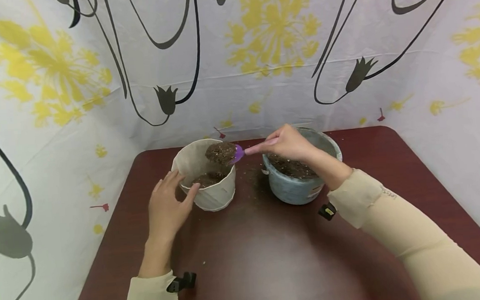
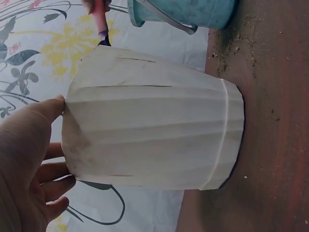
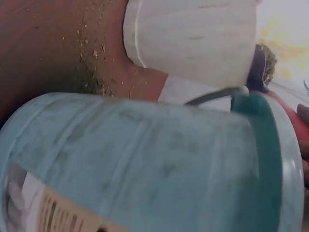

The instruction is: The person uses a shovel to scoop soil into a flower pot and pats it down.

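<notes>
My right hand (image 1: 289,143) grips the pink handle of a small purple trowel (image 1: 238,154). The trowel bears a heap of dark soil (image 1: 220,152) and is held over the mouth of a white fluted pot (image 1: 216,197). More soil (image 1: 209,178) lies inside that pot. At the pot's near left rim is my left hand (image 1: 167,209), its thumb and fingers spread; in the left wrist view the fingertips (image 2: 59,102) are right at the rim. A blue bucket (image 1: 288,189) with soil in it stands to the right, below my right forearm.
Both containers stand toward the back of a dark red-brown table (image 1: 267,258). Spilled soil crumbs (image 1: 256,183) lie between them. The bucket has a grey handle (image 3: 212,96) and a label (image 3: 63,210). Flower-printed cloth (image 1: 226,59) encloses the back and sides.
</notes>
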`<state>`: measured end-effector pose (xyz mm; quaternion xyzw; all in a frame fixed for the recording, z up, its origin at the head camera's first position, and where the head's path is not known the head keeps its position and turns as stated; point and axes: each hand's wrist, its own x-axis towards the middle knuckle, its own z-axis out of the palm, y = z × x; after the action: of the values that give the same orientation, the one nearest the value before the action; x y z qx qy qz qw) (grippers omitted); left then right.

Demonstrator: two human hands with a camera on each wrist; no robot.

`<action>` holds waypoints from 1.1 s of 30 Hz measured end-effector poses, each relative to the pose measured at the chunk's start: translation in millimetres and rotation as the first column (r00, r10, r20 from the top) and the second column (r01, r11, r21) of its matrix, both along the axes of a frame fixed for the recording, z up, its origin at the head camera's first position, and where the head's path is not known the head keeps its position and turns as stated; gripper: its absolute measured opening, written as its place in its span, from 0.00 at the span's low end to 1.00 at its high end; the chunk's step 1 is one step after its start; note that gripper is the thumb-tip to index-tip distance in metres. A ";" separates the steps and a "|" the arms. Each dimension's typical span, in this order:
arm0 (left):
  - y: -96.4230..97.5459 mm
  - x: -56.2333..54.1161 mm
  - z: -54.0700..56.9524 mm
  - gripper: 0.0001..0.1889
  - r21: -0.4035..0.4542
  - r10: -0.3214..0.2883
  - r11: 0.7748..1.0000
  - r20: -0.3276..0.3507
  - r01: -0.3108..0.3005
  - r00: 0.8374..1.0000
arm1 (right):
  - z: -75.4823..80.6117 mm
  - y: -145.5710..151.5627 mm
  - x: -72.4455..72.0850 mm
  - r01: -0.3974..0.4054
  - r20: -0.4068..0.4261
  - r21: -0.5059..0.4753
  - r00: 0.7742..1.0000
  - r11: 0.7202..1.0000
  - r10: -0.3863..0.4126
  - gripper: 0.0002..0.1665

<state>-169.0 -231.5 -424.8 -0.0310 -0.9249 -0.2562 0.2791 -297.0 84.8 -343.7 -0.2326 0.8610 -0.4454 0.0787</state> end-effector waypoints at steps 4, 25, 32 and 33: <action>-1.2 0.9 -3.4 0.28 0.034 -0.002 0.999 0.019 0.002 1.000 | -4.6 -15.3 2.1 -0.013 -0.165 0.058 0.986 0.998 0.022 0.16; -0.1 1.8 -7.6 0.27 0.063 0.001 0.998 -0.025 0.000 1.000 | -38.9 -29.8 17.5 0.069 -0.885 0.229 0.429 0.971 0.179 0.12; 3.4 0.2 -6.8 0.26 0.036 0.004 0.999 -0.070 -0.002 0.998 | -32.0 -21.5 21.2 0.067 -0.778 0.142 0.624 0.988 0.070 0.13; 4.4 -0.3 -6.4 0.26 0.032 0.001 0.999 -0.077 0.001 0.997 | -30.4 -19.7 21.2 0.068 -0.754 0.122 0.656 0.990 0.048 0.14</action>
<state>-169.3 -227.1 -431.2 -0.0364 -0.9093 -0.2696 0.3149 -275.9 65.1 -374.1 -0.3856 0.8461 -0.2479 -0.2721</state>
